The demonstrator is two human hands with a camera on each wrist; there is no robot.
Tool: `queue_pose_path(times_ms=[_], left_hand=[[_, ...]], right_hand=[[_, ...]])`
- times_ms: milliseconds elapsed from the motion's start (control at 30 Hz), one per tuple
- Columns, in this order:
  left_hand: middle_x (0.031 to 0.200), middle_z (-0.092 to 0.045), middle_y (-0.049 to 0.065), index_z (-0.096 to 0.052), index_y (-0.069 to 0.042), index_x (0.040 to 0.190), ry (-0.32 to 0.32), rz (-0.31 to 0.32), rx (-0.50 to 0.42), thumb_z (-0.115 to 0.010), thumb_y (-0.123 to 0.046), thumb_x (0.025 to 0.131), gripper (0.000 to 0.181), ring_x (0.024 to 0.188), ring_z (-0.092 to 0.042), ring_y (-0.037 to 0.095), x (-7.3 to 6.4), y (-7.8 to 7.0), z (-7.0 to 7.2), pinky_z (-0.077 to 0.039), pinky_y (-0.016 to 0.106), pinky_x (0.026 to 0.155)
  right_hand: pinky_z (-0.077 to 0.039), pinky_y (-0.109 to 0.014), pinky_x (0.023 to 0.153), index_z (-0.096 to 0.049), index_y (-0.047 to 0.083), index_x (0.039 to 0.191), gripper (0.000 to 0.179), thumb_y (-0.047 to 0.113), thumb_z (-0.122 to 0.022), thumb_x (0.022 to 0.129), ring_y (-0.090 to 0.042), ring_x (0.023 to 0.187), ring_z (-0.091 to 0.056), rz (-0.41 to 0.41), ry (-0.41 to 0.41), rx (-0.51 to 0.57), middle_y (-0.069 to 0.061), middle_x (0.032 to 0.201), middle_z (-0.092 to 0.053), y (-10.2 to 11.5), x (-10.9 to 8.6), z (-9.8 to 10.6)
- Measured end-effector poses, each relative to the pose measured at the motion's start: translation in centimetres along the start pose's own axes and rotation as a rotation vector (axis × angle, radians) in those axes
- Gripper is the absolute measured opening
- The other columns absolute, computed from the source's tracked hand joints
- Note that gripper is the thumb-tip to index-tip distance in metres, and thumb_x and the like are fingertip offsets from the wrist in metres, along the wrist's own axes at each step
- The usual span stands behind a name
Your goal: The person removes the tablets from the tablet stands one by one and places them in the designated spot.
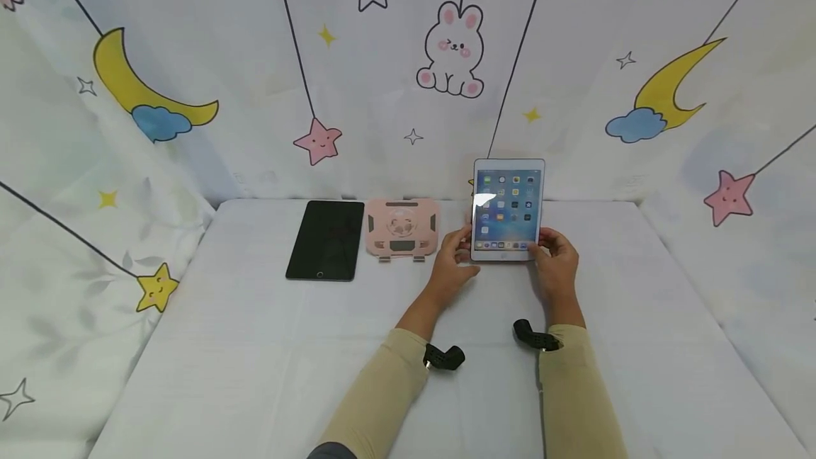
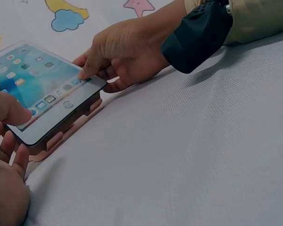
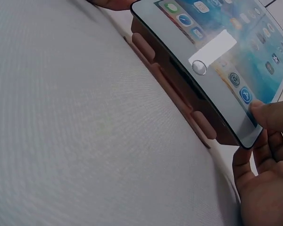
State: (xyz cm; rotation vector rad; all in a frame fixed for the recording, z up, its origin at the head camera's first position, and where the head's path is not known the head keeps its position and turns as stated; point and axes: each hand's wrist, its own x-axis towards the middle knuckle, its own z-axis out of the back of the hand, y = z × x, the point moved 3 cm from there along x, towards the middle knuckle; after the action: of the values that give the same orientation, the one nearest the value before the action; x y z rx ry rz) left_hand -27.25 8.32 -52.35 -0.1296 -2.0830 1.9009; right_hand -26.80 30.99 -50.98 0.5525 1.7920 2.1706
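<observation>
Both hands hold a white-bezelled tablet (image 1: 508,210) with a lit home screen, over the far part of the table. My left hand (image 1: 454,264) grips its left side; in the left wrist view, the thumb (image 2: 14,113) lies over the lower corner and fingers curl below. At the lower right corner my right hand (image 1: 556,261) pinches the tablet, thumb (image 3: 269,113) on the front and fingers behind. Under the tablet's near edge, a pinkish-brown piece with tabs (image 3: 144,47) shows in both wrist views; whether it is attached, I cannot tell.
Left of the hands lies a pink tablet case (image 1: 403,222) with dark cut-outs and two small feet. Beside it is a black tablet (image 1: 326,241), screen dark. White cloth covers the table (image 1: 255,360); a patterned curtain (image 1: 382,76) rises at its far edge.
</observation>
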Motion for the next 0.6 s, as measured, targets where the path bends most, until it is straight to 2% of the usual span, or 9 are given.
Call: queue_pose_path(times_ms=[133, 267, 433, 600], left_hand=[[0.143, -0.048, 0.008, -0.046, -0.015, 0.153, -0.029, -0.003, -0.004, -0.064, 0.013, 0.085, 0.076, 0.118, -0.051, 0.015, 0.14, 0.05, 0.01, -0.053, 0.028, 0.103], [0.141, -0.051, 0.008, -0.047, -0.015, 0.153, -0.058, -0.006, -0.009, -0.061, 0.013, 0.087, 0.073, 0.114, -0.053, 0.013, 0.14, 0.12, -0.01, -0.054, 0.022, 0.096], [0.140, -0.054, 0.008, -0.050, -0.015, 0.151, -0.101, -0.021, -0.033, -0.061, 0.014, 0.087, 0.072, 0.113, -0.056, 0.013, 0.05, 0.22, -0.10, -0.054, 0.019, 0.092], [0.137, -0.056, 0.012, -0.055, -0.012, 0.147, -0.146, -0.073, -0.083, -0.062, 0.017, 0.085, 0.068, 0.110, -0.057, 0.014, -0.08, 0.07, -0.41, -0.054, 0.020, 0.089]], right_hand=[[-0.051, -0.008, 0.079, -0.063, -0.004, 0.122, 0.032, -0.007, -0.069, 0.091, -0.009, 0.098, -0.060, -0.010, 0.013, 0.086, 0.004, 0.102, -0.063, 0.06, 0.08, 0.22], [-0.054, -0.009, 0.077, -0.065, -0.003, 0.119, 0.031, -0.011, -0.070, 0.089, -0.008, 0.094, -0.063, -0.028, 0.026, 0.168, 0.003, 0.100, -0.066, -0.01, 0.17, 0.36], [-0.056, -0.010, 0.078, -0.066, 0.000, 0.119, 0.032, -0.010, -0.070, 0.089, -0.008, 0.096, -0.064, -0.082, 0.045, 0.252, 0.003, 0.101, -0.067, -0.03, 0.04, 0.39], [-0.056, -0.012, 0.073, -0.068, 0.005, 0.122, 0.035, -0.008, -0.070, 0.091, -0.008, 0.095, -0.062, -0.134, 0.076, 0.334, 0.001, 0.103, -0.065, -0.01, -0.05, 0.56]])
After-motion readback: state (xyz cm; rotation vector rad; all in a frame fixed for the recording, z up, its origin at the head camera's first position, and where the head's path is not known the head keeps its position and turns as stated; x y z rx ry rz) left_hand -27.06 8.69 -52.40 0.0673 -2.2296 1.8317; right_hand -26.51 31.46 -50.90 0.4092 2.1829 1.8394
